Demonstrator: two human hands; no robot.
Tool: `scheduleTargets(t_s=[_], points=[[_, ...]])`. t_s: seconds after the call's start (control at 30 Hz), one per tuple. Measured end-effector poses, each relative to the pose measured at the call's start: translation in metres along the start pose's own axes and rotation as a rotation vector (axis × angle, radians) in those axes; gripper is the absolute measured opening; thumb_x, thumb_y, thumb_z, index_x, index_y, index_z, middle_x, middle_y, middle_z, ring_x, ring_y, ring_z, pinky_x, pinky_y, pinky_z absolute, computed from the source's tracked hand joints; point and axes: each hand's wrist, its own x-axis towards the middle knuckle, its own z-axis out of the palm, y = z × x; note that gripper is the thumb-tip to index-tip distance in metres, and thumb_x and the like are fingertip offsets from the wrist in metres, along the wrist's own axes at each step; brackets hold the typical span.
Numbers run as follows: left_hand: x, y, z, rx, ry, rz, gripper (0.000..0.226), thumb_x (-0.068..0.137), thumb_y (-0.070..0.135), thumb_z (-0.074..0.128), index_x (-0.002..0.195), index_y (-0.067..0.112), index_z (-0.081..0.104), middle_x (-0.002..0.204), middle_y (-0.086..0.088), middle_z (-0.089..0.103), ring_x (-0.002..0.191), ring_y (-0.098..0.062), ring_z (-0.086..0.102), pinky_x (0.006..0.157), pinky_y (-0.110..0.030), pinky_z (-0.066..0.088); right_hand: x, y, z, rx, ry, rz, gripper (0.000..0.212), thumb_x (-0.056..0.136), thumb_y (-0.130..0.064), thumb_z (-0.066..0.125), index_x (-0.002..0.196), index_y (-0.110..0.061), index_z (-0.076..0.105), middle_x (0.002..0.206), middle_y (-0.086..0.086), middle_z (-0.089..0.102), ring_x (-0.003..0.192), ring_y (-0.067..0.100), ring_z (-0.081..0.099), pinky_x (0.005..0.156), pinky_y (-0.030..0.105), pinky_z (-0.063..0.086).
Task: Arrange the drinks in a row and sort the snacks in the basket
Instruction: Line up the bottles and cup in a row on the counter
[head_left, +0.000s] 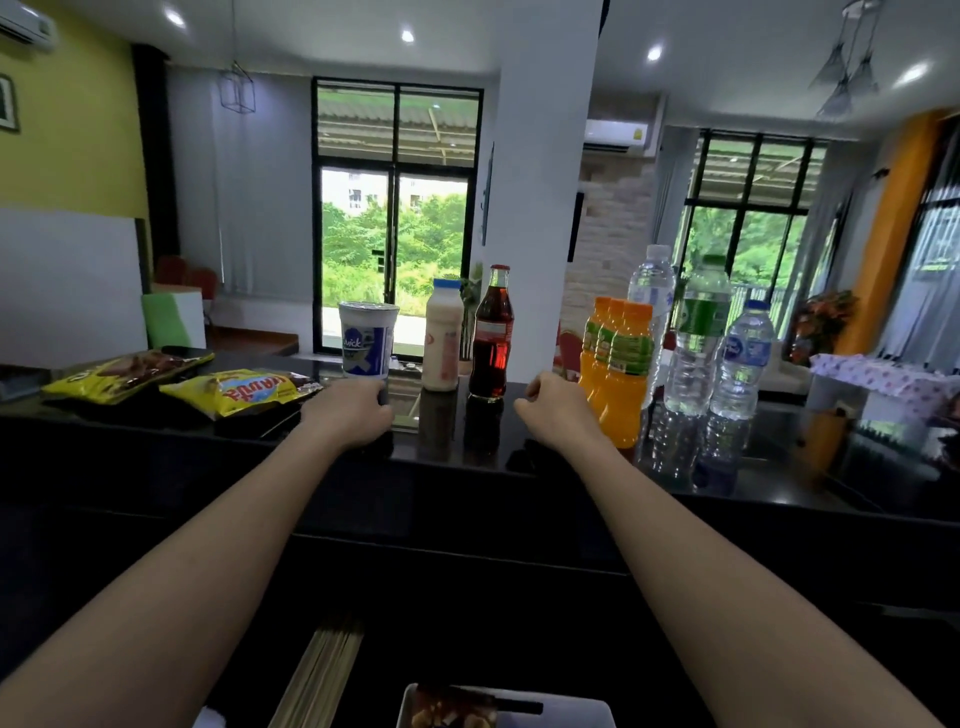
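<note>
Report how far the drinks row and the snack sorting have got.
Done: the cup, milky bottle and cola bottle stand side by side on the counter. In hand: the left hand grips the cup's base; the right hand, curled, holds nothing beside the cola bottle. Left: the orange bottles and water bottles are bunched at the right, and two yellow snack bags lie on the counter.

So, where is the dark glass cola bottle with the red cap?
Head view, centre of the glossy black counter: the cola bottle stands between the blue-capped cream bottle on its left and three orange juice bottles on its right.
</note>
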Motion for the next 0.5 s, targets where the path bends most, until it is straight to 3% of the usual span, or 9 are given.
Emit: scheduleTargets(t_s=[0.1,0.17,0.23,0.3,0.37,0.5], points=[[0.014,0.017,0.000,-0.109,0.025,0.024,0.046,0.090,0.033,0.048,0.134,0.022,0.049,0.131,-0.008,0.056,0.117,-0.029,0.054,0.093,-0.042,0.048,0.019,-0.013,0.004,0.091,-0.012,0.063,0.030,0.092,-0.022,0.058,0.118,-0.007,0.054,0.115,0.009,0.060,0.085,0.015,0.048,0.055,0.022,0.036],[0.030,0.028,0.000,-0.171,0.044,0.034,0.049,0.090,0.031,0.048,0.137,0.019,0.045,0.136,-0.009,0.053,0.121,-0.030,0.051,0.096,-0.041,0.046,0.035,-0.021,0.009,0.144,-0.001,0.108,0.044,0.090,-0.024,0.059,0.129,-0.007,0.046,0.123,0.010,0.055,0.088,0.016,0.045,0.052,0.021,0.032],[0.049,0.037,0.002,-0.223,0.057,0.037,0.050,0.091,0.027,0.050,0.138,0.015,0.041,0.139,-0.011,0.049,0.124,-0.030,0.048,0.094,-0.039,0.043,0.051,-0.027,0.016,0.201,0.033,0.156,0.059,0.086,-0.028,0.063,0.135,-0.007,0.037,0.127,0.011,0.051,0.093,0.018,0.047,0.060,0.025,0.041],[0.070,0.042,0.007,-0.292,0.046,0.015,0.055,0.088,0.027,0.054,0.138,0.011,0.038,0.138,-0.014,0.048,0.124,-0.032,0.048,0.094,-0.039,0.043,0.068,-0.032,0.025,0.243,0.071,0.192,0.066,0.082,-0.031,0.068,0.134,-0.007,0.034,0.127,0.013,0.049,0.104,0.024,0.051,0.078,0.037,0.052],[0.087,0.045,0.012,-0.371,0.011,-0.024,0.064,0.085,0.028,0.060,0.139,0.008,0.032,0.137,-0.017,0.046,0.123,-0.033,0.048,0.095,-0.040,0.045,0.081,-0.035,0.032,0.241,0.078,0.208,0.071,0.081,-0.033,0.070,0.135,-0.008,0.032,0.131,0.013,0.045,0.117,0.030,0.048,0.093,0.043,0.049],[0.111,0.048,0.024,-0.493,-0.027,-0.097,0.088,0.087,0.037,0.061,0.148,0.001,0.009,0.145,-0.021,0.037,0.131,-0.033,0.041,0.101,-0.039,0.041,0.100,-0.033,0.050,0.197,0.060,0.215,0.079,0.079,-0.036,0.072,0.138,-0.010,0.027,0.136,0.013,0.041,0.125,0.032,0.043,0.098,0.044,0.044]])
